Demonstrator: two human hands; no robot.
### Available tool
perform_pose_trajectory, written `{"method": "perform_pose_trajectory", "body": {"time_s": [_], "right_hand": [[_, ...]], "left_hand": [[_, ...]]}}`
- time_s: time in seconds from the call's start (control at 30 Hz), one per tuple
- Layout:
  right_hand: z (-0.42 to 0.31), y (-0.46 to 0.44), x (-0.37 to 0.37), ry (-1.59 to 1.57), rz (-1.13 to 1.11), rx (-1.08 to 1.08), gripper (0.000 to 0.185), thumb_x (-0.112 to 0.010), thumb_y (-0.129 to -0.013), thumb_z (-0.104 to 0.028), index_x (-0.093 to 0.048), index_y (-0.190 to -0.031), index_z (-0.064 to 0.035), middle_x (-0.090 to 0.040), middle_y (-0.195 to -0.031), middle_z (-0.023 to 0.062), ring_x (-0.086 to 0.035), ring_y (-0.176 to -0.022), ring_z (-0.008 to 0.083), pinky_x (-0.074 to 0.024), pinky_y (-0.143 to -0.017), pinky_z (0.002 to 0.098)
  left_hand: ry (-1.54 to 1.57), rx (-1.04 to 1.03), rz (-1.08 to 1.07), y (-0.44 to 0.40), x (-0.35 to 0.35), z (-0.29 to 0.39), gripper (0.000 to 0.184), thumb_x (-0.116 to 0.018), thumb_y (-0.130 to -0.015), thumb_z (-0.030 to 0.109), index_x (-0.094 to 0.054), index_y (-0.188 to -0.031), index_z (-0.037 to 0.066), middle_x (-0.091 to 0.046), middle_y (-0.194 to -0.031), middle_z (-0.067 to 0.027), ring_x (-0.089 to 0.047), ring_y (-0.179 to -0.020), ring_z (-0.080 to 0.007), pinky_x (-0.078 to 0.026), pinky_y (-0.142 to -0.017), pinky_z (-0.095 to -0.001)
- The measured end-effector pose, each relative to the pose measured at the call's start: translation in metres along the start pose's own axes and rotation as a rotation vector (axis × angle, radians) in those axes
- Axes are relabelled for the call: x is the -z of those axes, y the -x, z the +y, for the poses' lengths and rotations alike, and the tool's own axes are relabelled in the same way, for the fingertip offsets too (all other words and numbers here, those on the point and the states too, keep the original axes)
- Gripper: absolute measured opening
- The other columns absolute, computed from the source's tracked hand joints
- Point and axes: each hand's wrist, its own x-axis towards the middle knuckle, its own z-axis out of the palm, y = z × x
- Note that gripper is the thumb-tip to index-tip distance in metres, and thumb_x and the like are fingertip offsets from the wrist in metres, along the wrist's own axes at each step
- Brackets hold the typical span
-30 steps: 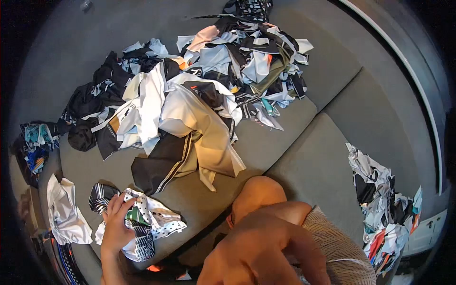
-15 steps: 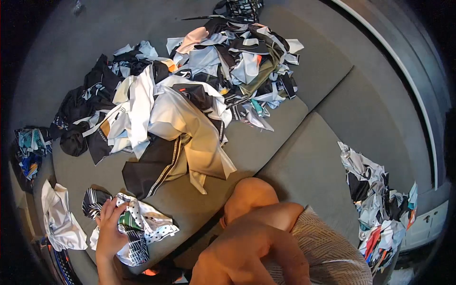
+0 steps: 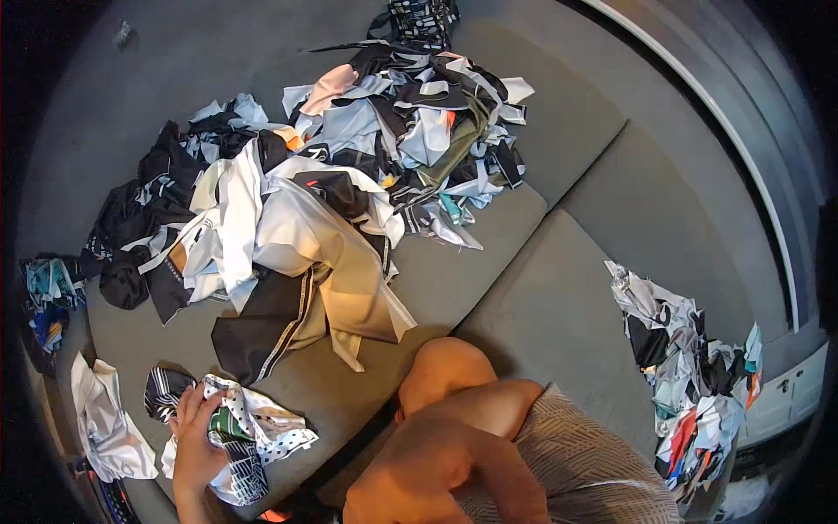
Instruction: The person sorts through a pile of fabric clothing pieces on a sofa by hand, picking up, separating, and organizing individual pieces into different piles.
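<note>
My left hand (image 3: 198,444) lies over a small bundle of patterned fabric scraps (image 3: 266,428) near the couch's front edge. Its fingers curl down onto the cloth. The bundle shows black polka dots on white, a green patch and black-and-white line prints, with a striped dark scrap (image 3: 166,391) at its far side. Just left of the hand, a white piece of cloth (image 3: 112,424) hangs over the edge. My right hand is out of view; only bare skin of bent limbs (image 3: 454,437) shows at the bottom middle, beside patterned shorts (image 3: 576,463).
A large heap of mixed fabric scraps (image 3: 340,218) spreads over the grey couch (image 3: 515,279), with a black patterned bag (image 3: 423,22) behind it. More scraps fill a clear bag (image 3: 690,375) at right. Teal and blue cloth (image 3: 50,293) sits at far left.
The view has shifted slightly, so most of the scene sits a little further left, with the left side lower. My left hand stays on the patterned scraps.
</note>
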Motion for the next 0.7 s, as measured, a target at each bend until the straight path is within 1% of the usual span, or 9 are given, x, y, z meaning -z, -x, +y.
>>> {"method": "perform_pose_trajectory", "body": {"time_s": [0.1, 0.13, 0.27, 0.33, 0.37, 0.43, 0.5, 0.6, 0.7], "right_hand": [[-0.005, -0.006, 0.01, 0.071, -0.155, -0.045, 0.009, -0.069, -0.09, -0.026, -0.07, -0.089, -0.0176, -0.062, -0.076, -0.002, -0.055, -0.066, 0.0148, -0.0494, -0.075, 0.0353], [-0.006, -0.008, 0.012, 0.059, -0.164, -0.04, 0.009, -0.069, -0.09, -0.026, -0.07, -0.089, -0.0176, -0.062, -0.076, -0.002, -0.055, -0.066, 0.0148, -0.0494, -0.075, 0.0353], [-0.011, -0.014, 0.014, 0.288, -0.166, 0.096, 0.018, -0.069, -0.092, -0.031, -0.07, -0.081, -0.0173, -0.065, -0.079, -0.0011, -0.056, -0.066, 0.0155, -0.0509, -0.074, 0.0357], [-0.009, -0.014, 0.012, 0.28, -0.172, 0.121, 0.018, -0.068, -0.093, -0.031, -0.069, -0.082, -0.0169, -0.065, -0.08, -0.0007, -0.056, -0.067, 0.0173, -0.0502, -0.075, 0.0368], [-0.007, -0.013, 0.011, 0.285, -0.169, 0.14, 0.019, -0.068, -0.094, -0.032, -0.069, -0.082, -0.0165, -0.064, -0.081, -0.0003, -0.056, -0.069, 0.0191, -0.0494, -0.076, 0.0379], [-0.003, -0.011, 0.009, 0.296, -0.159, 0.17, 0.021, -0.066, -0.096, -0.032, -0.068, -0.084, -0.0156, -0.063, -0.082, 0.0006, -0.056, -0.073, 0.0226, -0.048, -0.078, 0.04], [0.0, -0.007, 0.008, 0.344, -0.118, 0.183, 0.023, -0.064, -0.098, -0.033, -0.067, -0.085, -0.0148, -0.061, -0.084, 0.0014, -0.056, -0.076, 0.0261, -0.0466, -0.08, 0.0421], [0.002, -0.003, 0.009, 0.494, -0.02, 0.182, 0.025, -0.062, -0.101, -0.034, -0.066, -0.087, -0.0135, -0.059, -0.086, 0.0027, -0.056, -0.081, 0.0314, -0.0444, -0.082, 0.0452], [0.003, -0.006, 0.007, 0.53, 0.025, 0.196, 0.025, -0.062, -0.101, -0.033, -0.065, -0.085, -0.0133, -0.059, -0.086, 0.0031, -0.057, -0.082, 0.0309, -0.0445, -0.083, 0.0447]], "left_hand": [[-0.021, 0.025, -0.021, 0.002, 0.004, -0.001, 0.086, -0.065, -0.058, -0.005, -0.059, -0.141, 0.017, -0.043, -0.158, -0.0099, -0.033, -0.149, -0.0365, -0.024, -0.114, -0.0537], [-0.028, 0.039, -0.02, 0.003, 0.005, -0.003, 0.086, -0.065, -0.058, -0.005, -0.059, -0.141, 0.017, -0.043, -0.158, -0.0099, -0.033, -0.149, -0.0365, -0.024, -0.114, -0.0537], [-0.027, 0.004, -0.013, 0.001, -0.003, -0.022, 0.083, -0.08, -0.059, 0.011, -0.061, -0.139, 0.021, -0.047, -0.156, -0.0078, -0.036, -0.146, -0.0361, -0.028, -0.109, -0.0568], [0.009, -0.01, -0.007, 0.001, 0.003, -0.012, 0.086, -0.074, -0.058, 0.005, -0.061, -0.14, 0.024, -0.046, -0.157, -0.0065, -0.036, -0.147, -0.0357, -0.029, -0.108, -0.0568], [-0.009, 0.045, 0.003, 0.002, 0.005, -0.01, 0.086, -0.074, -0.058, 0.005, -0.061, -0.14, 0.024, -0.046, -0.157, -0.0065, -0.036, -0.147, -0.0357, -0.029, -0.108, -0.0568], [-0.002, 0.01, -0.054, 0.002, 0.007, -0.012, 0.094, -0.069, -0.053, -0.004, -0.057, -0.143, 0.021, -0.044, -0.158, -0.0068, -0.035, -0.147, -0.0336, -0.027, -0.112, -0.0508], [-0.013, 0.055, -0.046, 0.01, 0.013, -0.014, 0.094, -0.07, -0.053, -0.003, -0.057, -0.143, 0.021, -0.044, -0.158, -0.0065, -0.035, -0.147, -0.0335, -0.027, -0.111, -0.0506], [-0.015, 0.013, -0.056, 0.002, 0.01, -0.01, 0.094, -0.072, -0.054, -0.001, -0.057, -0.143, 0.021, -0.044, -0.159, -0.0055, -0.035, -0.147, -0.0332, -0.027, -0.11, -0.0497], [-0.012, 0.007, -0.056, 0.001, 0.009, -0.012, 0.093, -0.073, -0.054, 0.0, -0.057, -0.144, 0.022, -0.044, -0.159, -0.0051, -0.035, -0.147, -0.0332, -0.027, -0.11, -0.0496]]}}
